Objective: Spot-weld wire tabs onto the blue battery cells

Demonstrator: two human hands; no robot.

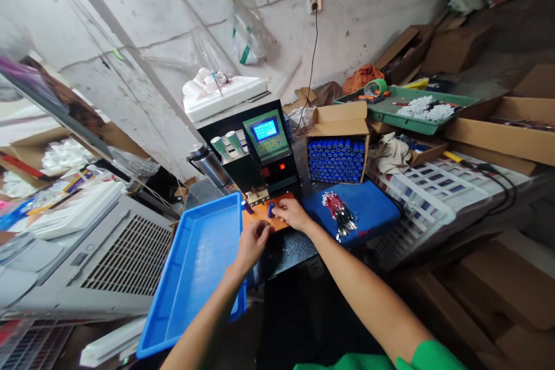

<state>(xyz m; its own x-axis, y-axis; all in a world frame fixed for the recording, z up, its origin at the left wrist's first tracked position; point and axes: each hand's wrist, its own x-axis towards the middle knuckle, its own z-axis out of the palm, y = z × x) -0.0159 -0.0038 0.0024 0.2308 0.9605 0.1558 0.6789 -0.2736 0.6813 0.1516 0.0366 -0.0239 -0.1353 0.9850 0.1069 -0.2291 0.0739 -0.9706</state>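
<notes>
A blue cylindrical battery cell (271,210) stands on the orange board (284,221), pinched between the thumb and fingers of my right hand (291,213). My left hand (255,240) is just in front and to the left, thumb and forefinger closed together. Whatever they may hold is too small to make out. Another dark blue cell (247,207) is at the board's left side, beneath the head of a black bench machine (234,170) with brass-coloured tips. Its display (264,130) is lit blue. To the right, a bundle of red and black wire leads (339,214) lies on a blue pad (377,211).
An open carton (340,113) of stacked blue cells stands behind the pad. On the left, a blue tray (191,266) reaches past the table edge. A steel flask (209,165) stands beside the machine. A green tray (459,105) with white-ended pieces lies at the back right.
</notes>
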